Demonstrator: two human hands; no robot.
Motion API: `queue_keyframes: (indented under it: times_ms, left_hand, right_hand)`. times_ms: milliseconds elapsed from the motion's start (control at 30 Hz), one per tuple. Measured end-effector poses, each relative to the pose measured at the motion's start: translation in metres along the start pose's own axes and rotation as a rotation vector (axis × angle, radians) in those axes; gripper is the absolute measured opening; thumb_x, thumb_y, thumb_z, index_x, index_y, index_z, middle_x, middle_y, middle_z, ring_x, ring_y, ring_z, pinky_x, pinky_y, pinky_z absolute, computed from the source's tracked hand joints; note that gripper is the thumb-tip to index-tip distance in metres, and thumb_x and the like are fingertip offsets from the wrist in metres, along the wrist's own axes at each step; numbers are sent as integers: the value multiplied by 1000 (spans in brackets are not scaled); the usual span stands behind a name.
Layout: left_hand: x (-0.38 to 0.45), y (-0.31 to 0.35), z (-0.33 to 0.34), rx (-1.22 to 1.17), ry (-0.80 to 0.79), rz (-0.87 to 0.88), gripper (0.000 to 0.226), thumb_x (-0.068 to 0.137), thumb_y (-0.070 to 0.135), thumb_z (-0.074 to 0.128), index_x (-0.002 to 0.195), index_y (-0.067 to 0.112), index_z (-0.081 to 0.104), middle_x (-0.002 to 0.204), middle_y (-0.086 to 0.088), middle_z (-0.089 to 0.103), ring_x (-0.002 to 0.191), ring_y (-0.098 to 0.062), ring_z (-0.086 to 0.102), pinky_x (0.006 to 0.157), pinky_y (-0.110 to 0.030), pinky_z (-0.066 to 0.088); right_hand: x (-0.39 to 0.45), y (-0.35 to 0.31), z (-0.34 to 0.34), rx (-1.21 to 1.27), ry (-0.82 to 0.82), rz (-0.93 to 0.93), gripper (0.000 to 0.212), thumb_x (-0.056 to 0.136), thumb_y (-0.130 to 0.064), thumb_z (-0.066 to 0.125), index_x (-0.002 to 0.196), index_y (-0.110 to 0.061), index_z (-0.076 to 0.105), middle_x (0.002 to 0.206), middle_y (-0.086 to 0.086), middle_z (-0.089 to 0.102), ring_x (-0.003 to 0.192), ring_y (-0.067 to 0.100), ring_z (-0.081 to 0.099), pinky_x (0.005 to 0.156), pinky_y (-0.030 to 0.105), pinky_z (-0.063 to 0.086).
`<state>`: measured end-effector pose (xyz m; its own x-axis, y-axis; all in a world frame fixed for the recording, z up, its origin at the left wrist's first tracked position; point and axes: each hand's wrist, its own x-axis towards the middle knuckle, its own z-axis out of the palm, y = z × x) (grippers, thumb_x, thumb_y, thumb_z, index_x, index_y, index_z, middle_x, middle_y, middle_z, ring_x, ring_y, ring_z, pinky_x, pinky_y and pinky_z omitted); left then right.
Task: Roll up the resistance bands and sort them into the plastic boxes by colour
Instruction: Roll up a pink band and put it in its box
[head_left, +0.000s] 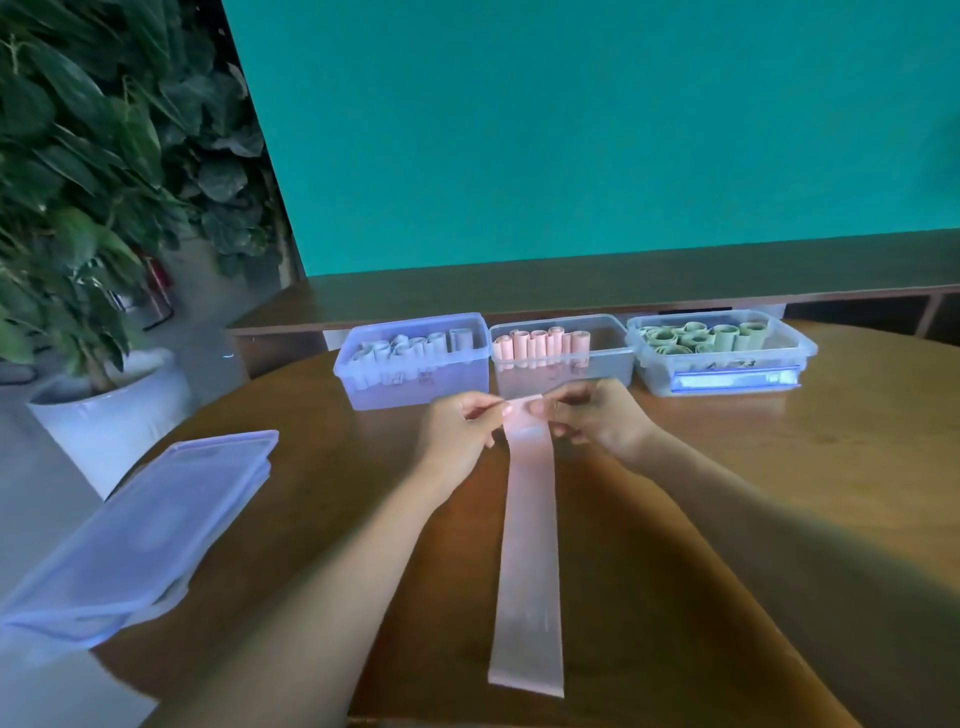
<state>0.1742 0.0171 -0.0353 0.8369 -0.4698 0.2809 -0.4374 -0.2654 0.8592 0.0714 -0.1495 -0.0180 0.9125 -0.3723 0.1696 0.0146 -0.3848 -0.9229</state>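
A long pink resistance band (530, 561) lies flat on the round wooden table, stretching from the near edge away from me. My left hand (462, 431) and my right hand (587, 415) pinch its far end, which is folded over between the fingertips. Behind the hands stand three clear plastic boxes in a row: the left box (363, 379) holds pale blue rolls, the middle box (618, 364) holds pink rolls, the right box (800, 358) holds green rolls.
Stacked clear lids (140, 530) lie at the table's left edge. A potted plant in a white pot (109, 415) stands on the floor to the left. A wooden shelf (571, 286) and a teal wall run behind the boxes.
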Motion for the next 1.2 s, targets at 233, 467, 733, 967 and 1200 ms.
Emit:
queue_keyframes:
  times_ms: [233, 467, 733, 967, 1200]
  left_hand:
    - [29, -20, 17, 32, 55, -39, 9, 94, 32, 69, 93, 27, 76, 66, 6, 70, 60, -7, 64, 62, -21, 48]
    - [18, -21, 12, 209, 38, -68, 36, 91, 28, 71, 126, 20, 66, 119, 6, 68, 101, -7, 61, 89, -20, 47]
    - [-61, -10, -19, 330, -174, 27, 42, 95, 38, 64, 136, 32, 56, 142, 10, 55, 126, -11, 54, 105, -30, 45]
    - [-168, 12, -43, 73, -251, 123, 23, 90, 31, 72, 112, 38, 72, 125, 28, 61, 121, 8, 52, 103, -15, 40]
    - [-198, 20, -53, 282, -294, 254, 17, 84, 40, 77, 99, 32, 78, 99, 24, 69, 101, 0, 64, 84, -20, 56]
  right_hand:
    - [36, 33, 17, -210, 153, 27, 20, 94, -37, 70, 84, -20, 74, 72, -2, 70, 55, 6, 59, 60, 17, 47]
    - [23, 36, 19, -430, 147, 24, 24, 93, -34, 71, 114, -24, 68, 106, -7, 67, 92, 11, 65, 78, 18, 51]
    - [-69, 13, 22, -583, -6, -110, 38, 93, -37, 69, 127, -20, 66, 120, -2, 64, 103, 13, 61, 96, 30, 54]
    - [-165, -1, 23, -393, -81, -326, 22, 90, -31, 76, 112, -28, 74, 111, -17, 70, 107, 2, 63, 96, 17, 45]
    - [-189, -6, 15, -345, -298, -317, 17, 85, -39, 78, 97, -28, 76, 100, -11, 70, 100, 14, 66, 88, 37, 55]
